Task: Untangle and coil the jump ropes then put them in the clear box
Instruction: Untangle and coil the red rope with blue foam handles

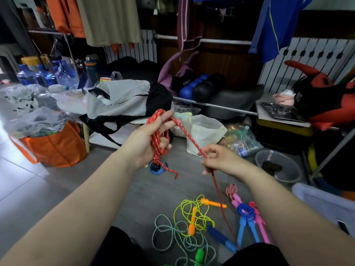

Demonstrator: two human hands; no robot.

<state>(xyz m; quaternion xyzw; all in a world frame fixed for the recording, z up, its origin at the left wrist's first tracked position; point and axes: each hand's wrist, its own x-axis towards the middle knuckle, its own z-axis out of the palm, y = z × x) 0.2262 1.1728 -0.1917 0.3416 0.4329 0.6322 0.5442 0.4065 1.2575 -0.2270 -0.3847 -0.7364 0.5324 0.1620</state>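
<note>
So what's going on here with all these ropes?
A person holds a red jump rope looped around the left hand, while the right hand pinches the loose strand. A yellow jump rope lies loose on the floor beside a bundled blue jump rope and pink jump rope. The clear box sits at right.

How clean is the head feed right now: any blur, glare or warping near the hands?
Head view: left hand and its red rope loops slightly motion-smeared; right hand sharper; daylight glare whitens the floor far left; wide-angle lens bends the frame edges.
</note>
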